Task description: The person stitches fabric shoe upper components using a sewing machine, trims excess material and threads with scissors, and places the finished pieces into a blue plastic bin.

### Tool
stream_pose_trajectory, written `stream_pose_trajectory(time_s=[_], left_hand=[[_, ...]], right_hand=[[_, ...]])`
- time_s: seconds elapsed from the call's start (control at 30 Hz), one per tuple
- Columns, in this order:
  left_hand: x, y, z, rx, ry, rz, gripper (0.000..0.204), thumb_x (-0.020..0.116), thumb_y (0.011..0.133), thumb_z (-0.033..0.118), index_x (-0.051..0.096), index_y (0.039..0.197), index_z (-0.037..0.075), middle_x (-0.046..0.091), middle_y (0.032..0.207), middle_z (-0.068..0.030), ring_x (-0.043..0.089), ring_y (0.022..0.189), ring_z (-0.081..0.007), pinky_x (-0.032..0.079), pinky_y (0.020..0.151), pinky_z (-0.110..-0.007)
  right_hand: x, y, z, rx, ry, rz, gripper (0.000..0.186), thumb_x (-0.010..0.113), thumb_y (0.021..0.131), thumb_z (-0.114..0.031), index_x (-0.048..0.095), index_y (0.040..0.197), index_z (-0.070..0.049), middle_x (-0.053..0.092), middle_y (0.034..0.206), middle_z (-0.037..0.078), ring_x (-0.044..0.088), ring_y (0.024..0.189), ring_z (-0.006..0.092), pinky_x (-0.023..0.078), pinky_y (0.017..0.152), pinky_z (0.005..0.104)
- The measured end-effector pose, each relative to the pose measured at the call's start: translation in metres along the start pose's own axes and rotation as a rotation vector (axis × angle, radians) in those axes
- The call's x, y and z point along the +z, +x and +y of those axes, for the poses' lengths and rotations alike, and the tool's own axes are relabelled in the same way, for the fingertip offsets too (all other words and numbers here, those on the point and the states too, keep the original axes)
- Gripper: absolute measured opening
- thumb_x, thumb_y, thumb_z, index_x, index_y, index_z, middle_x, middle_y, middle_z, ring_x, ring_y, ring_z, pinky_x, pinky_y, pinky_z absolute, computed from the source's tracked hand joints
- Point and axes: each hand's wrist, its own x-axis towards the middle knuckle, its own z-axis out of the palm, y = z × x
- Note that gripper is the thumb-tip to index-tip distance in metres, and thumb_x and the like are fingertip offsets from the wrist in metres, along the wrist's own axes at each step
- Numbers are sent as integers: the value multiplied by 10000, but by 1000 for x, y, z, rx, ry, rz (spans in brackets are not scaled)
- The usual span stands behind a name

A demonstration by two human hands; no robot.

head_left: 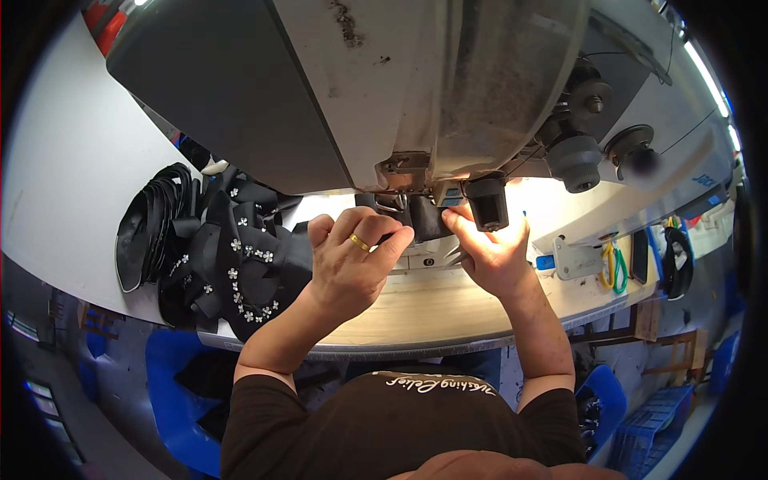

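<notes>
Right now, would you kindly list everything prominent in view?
Bulky sewing machine: one, white and grey, top centre
Worktable: one, white and wood-toned, beneath it
Smooth workpiece: one, black, under machine
Thin curved pieces: several, black, stacked left
Curved pieces with silvery flowers: several, black, beside those
Loop-handled tools: uncounted, green and yellow, right
Openwork plastic basket: one, blue, lower right
Rounded plastic containers: two, blue, lower left, right
Printed shirt: one, dark, bottom centre
Left hand: one, ringed, left of workpiece
Right hand: one, bare, workpiece's right

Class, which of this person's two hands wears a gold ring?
The left hand, nearer the black pieces with flower ornaments: it bears a gold ring, while none shows on the right hand.
</notes>
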Motion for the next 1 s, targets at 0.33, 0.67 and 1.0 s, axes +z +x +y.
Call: stream_pose_trajectory(time_s=[0.33,0.67,1.0], left_hand=[[16,-4,-14,16,28,120,237,640,677,90,684,906,133,589,874,66,580,853,-141,287,777,-328],[48,-17,-47,-31,-90,303,198,726,617,30,659,771,134,625,834,19,583,783,-188,311,786,-352],[55,-4,-70,-66,-127,77,95,643,665,26,638,758,46,614,712,-104,604,717,-314,466,707,-413]], right_hand=[[6,-1,6,35,-13,3,378,631,510,-16,666,884,-56,654,851,61,647,765,236,475,617,334],[26,-1,23,81,-49,73,164,621,526,3,559,649,-87,523,628,60,525,578,282,426,550,383],[3,-33,12,383,44,61,247,653,754,0,641,996,-46,620,775,111,594,650,302,485,596,378]])
